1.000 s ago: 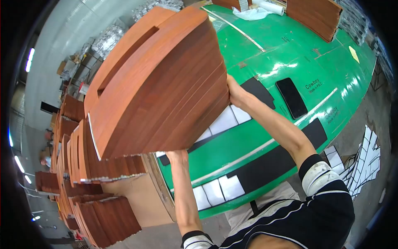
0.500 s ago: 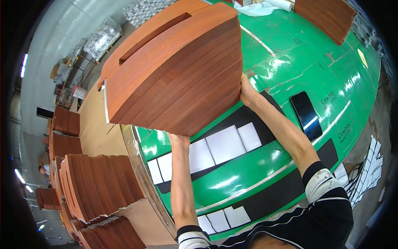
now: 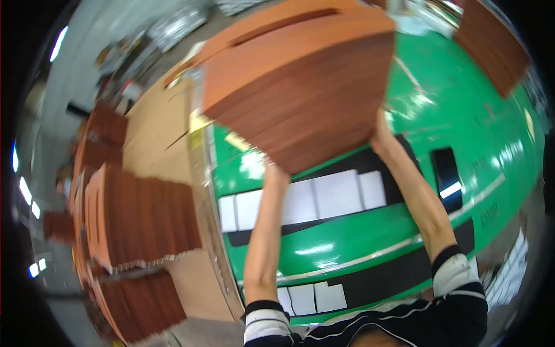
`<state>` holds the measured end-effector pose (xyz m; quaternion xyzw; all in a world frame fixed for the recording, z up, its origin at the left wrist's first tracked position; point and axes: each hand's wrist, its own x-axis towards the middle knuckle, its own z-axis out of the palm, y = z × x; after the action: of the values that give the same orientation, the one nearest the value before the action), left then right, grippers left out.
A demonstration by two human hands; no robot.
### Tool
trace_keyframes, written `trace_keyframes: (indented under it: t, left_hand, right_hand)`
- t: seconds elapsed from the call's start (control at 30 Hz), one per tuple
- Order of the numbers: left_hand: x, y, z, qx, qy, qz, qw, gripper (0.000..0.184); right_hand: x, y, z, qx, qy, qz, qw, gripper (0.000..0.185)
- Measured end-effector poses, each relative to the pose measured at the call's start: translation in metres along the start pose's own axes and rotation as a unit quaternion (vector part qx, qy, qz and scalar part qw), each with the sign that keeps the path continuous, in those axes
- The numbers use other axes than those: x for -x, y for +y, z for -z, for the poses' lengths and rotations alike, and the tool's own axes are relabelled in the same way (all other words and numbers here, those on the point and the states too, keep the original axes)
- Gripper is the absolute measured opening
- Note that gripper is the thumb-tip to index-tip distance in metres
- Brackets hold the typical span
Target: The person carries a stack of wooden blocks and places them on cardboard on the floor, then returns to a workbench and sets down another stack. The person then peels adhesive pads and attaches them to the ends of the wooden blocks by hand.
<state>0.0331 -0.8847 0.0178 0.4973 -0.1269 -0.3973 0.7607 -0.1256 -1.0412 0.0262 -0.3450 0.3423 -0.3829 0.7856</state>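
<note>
A thick stack of reddish-brown wood-grain panels (image 3: 312, 92), with a long slot in its top face, is gripped between my two hands above the green table (image 3: 324, 248). My left hand (image 3: 276, 172) holds its near lower edge at the left, the fingers partly hidden beneath. At the right end, my right hand (image 3: 380, 137) is pressed to the side, its fingers mostly behind the panels. White rectangular pieces (image 3: 338, 196) lie in a row on a black strip (image 3: 399, 179) below the stack. To the right of my right forearm lies a black phone (image 3: 447, 179).
More brown panel stacks (image 3: 147, 214) stand on cardboard at the left, beyond the table's wooden edge (image 3: 217, 254). Another brown stack (image 3: 494, 49) is at the far right. White pieces (image 3: 329, 298) lie on a second black strip near my body.
The panel stack has moved right across the table, with both hands still on it. My view has shifted too, and the picture is blurred by motion.
</note>
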Motion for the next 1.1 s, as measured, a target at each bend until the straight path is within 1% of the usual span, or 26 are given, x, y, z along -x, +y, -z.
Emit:
trace_keyframes:
  t: [0.03,0.07,0.13,0.17,0.2,0.23,0.27,0.3,0.33,0.37,0.4,0.47,0.53,0.63,0.67,0.73,0.77,0.83,0.87,0.9,0.93,0.97,1.0,1.03,1.07,1.1]
  left_hand:
    - [0.006,0.006,-0.009,0.036,0.048,-0.013,0.998,0.053]
    - [0.001,0.002,-0.002,0.035,0.032,0.002,0.999,0.054]
    - [0.017,0.019,-0.017,-0.029,0.027,-0.055,0.998,0.064]
    - [0.017,0.028,-0.021,-0.034,0.046,-0.017,0.998,0.067]
    - [-0.004,0.01,-0.001,-0.057,-0.001,-0.037,0.998,0.07]
    - [-0.027,-0.012,0.014,-0.1,0.015,-0.088,0.991,0.07]
    - [-0.04,-0.024,0.025,-0.146,0.022,-0.13,0.98,0.069]
    - [-0.035,-0.017,0.029,-0.149,0.038,-0.142,0.978,0.069]
    - [-0.024,-0.011,0.027,-0.175,0.118,-0.138,0.968,0.064]
    - [-0.011,-0.005,0.027,-0.198,0.198,-0.133,0.951,0.059]
    - [0.007,0.0,0.033,-0.199,0.206,-0.143,0.947,0.059]
    - [0.055,0.002,0.049,-0.256,0.159,-0.182,0.936,0.052]
    - [0.118,0.007,0.06,-0.309,0.151,-0.202,0.917,0.042]
    - [0.228,0.005,0.069,-0.385,0.181,-0.242,0.872,0.03]
    - [0.26,-0.003,0.073,-0.384,0.193,-0.264,0.864,0.027]
    - [0.32,-0.014,0.07,-0.368,0.236,-0.197,0.878,0.024]
    - [0.342,-0.028,0.075,-0.38,0.249,-0.208,0.866,0.024]
    - [0.375,-0.045,0.076,-0.395,0.231,-0.209,0.864,0.023]
    - [0.388,-0.05,0.072,-0.359,0.253,-0.202,0.876,0.021]
    - [0.398,-0.051,0.068,-0.323,0.276,-0.194,0.884,0.019]
    - [0.409,-0.048,0.065,-0.37,0.241,-0.208,0.873,0.018]
    - [0.411,-0.054,0.067,-0.339,0.243,-0.188,0.889,0.018]
    - [0.411,-0.06,0.069,-0.308,0.25,-0.165,0.903,0.017]
    - [0.417,-0.054,0.06,-0.314,0.225,-0.183,0.904,0.017]
    - [0.421,-0.047,0.052,-0.317,0.204,-0.205,0.903,0.017]
    - [0.424,-0.048,0.052,-0.314,0.188,-0.213,0.906,0.016]
  right_hand:
    - [-0.03,0.026,0.025,-0.003,0.0,0.021,1.0,0.072]
    - [-0.028,0.022,0.023,0.029,-0.027,0.019,0.999,0.075]
    - [-0.044,0.03,0.044,0.018,-0.001,0.032,0.999,0.064]
    - [-0.027,0.014,0.023,0.031,0.026,0.043,0.998,0.059]
    - [-0.045,0.018,0.042,0.042,-0.001,0.057,0.997,0.054]
    - [-0.061,0.02,0.057,0.064,-0.054,0.062,0.995,0.06]
    - [-0.053,0.012,0.051,0.022,-0.044,0.037,0.998,0.058]
    - [-0.056,0.009,0.051,0.034,-0.025,0.024,0.999,0.055]
    - [-0.065,0.009,0.06,0.028,-0.043,0.043,0.998,0.053]
    - [-0.075,0.008,0.07,0.022,-0.06,0.061,0.996,0.052]
    - [-0.081,0.004,0.078,0.005,-0.01,0.061,0.998,0.049]
    - [-0.073,-0.009,0.085,-0.017,0.032,0.057,0.998,0.047]
    - [-0.055,-0.033,0.087,-0.044,0.037,0.166,0.984,0.044]
    - [-0.003,-0.074,0.065,-0.132,0.044,0.214,0.967,0.038]
    - [0.008,-0.081,0.065,-0.157,-0.04,0.229,0.96,0.036]
    - [0.061,-0.097,0.05,-0.18,-0.226,0.251,0.924,0.031]
    - [0.125,-0.106,0.015,-0.176,-0.326,0.257,0.892,0.029]
    - [0.269,-0.114,-0.05,-0.062,-0.396,0.333,0.853,0.024]
    - [0.316,-0.119,-0.058,0.043,-0.451,0.387,0.803,0.02]
    - [0.353,-0.124,-0.065,0.086,-0.532,0.473,0.697,0.015]
    - [0.38,-0.144,-0.076,0.13,-0.645,0.453,0.601,0.019]
    - [0.395,-0.133,-0.079,0.09,-0.645,0.553,0.52,0.016]
    - [0.424,-0.128,-0.077,0.078,-0.642,0.534,0.545,0.019]
    - [0.433,-0.134,-0.082,0.05,-0.703,0.542,0.459,0.042]
    - [0.454,-0.126,-0.077,0.064,-0.694,0.543,0.468,0.042]
    - [0.483,-0.11,-0.069,0.009,-0.597,0.557,0.578,0.025]
